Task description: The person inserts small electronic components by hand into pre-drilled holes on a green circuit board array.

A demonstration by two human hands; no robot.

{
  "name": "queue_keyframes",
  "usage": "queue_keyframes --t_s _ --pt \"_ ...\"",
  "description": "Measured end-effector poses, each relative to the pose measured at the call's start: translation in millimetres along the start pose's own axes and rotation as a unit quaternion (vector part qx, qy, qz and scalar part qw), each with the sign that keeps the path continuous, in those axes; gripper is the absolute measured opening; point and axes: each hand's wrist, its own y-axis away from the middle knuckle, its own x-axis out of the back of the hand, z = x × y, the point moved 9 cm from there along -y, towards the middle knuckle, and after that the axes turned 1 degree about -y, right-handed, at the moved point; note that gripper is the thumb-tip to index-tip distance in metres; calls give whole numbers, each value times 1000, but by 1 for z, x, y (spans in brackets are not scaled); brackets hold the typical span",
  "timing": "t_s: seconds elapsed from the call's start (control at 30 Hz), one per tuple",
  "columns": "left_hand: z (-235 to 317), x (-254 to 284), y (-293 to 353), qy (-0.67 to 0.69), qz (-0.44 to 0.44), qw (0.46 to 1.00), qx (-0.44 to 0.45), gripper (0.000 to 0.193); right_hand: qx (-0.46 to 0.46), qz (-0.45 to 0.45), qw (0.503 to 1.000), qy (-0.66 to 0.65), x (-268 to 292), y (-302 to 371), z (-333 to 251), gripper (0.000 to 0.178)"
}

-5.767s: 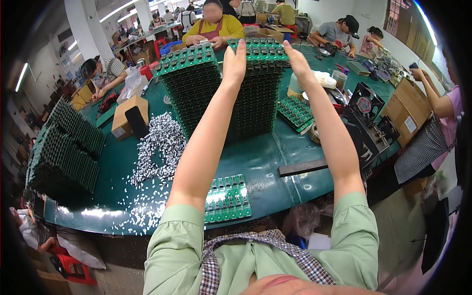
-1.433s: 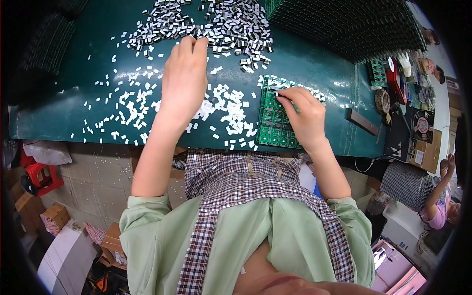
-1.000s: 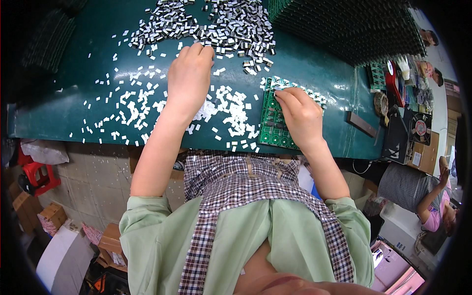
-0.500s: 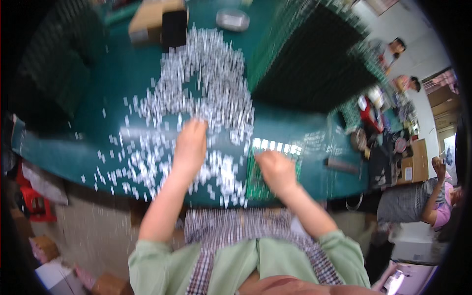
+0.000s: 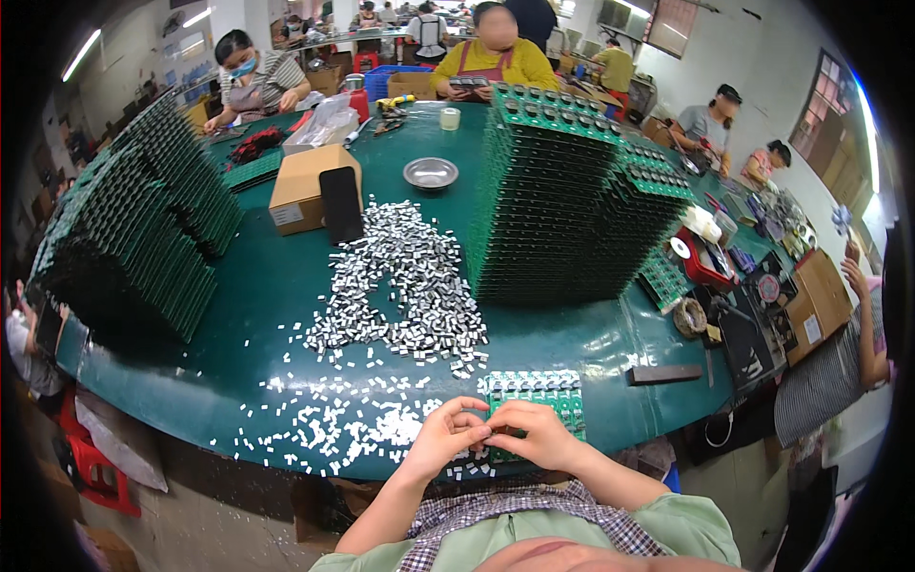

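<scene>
My left hand (image 5: pixel 448 437) and my right hand (image 5: pixel 534 433) meet over the near edge of the table, fingertips pinched close together. Whatever sits between them is too small to make out. Under and behind my right hand lies a green circuit board panel (image 5: pixel 564 393) with rows of white rectangular parts along its far side. To the left of it, small white rectangular pieces (image 5: pixel 386 424) are scattered on the green table top. Beyond those rises a large heap of small white-and-dark pieces (image 5: pixel 405 276).
Tall stacks of green circuit boards (image 5: pixel 543 200) stand at the far right, others (image 5: pixel 143 219) at the left. Behind the heap are a cardboard box (image 5: pixel 305 186), a black phone (image 5: pixel 341 205) and a metal dish (image 5: pixel 431 173). A dark bar (image 5: pixel 664 375) lies to the right. Several people work beyond.
The view has tilted up, showing more of the room. My left hand has moved from the loose pieces by the heap to beside my right hand, at the board panel.
</scene>
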Motion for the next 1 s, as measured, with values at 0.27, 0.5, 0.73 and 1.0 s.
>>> queue_keyframes --t_s 0.27,0.5,0.73,1.0 --pt "-4 -5 -2 -41 105 990 -80 13 -100 101 984 -107 13 21 25 18" --pt "0 -24 -3 -95 137 980 -113 8 -68 120 981 -133 27 38 17 20" --pt "3 -33 5 -118 167 966 -161 8 -151 175 937 -262 25 47 36 17" --pt "6 -35 11 -265 171 924 -217 6 -147 162 931 -293 16 46 42 16"
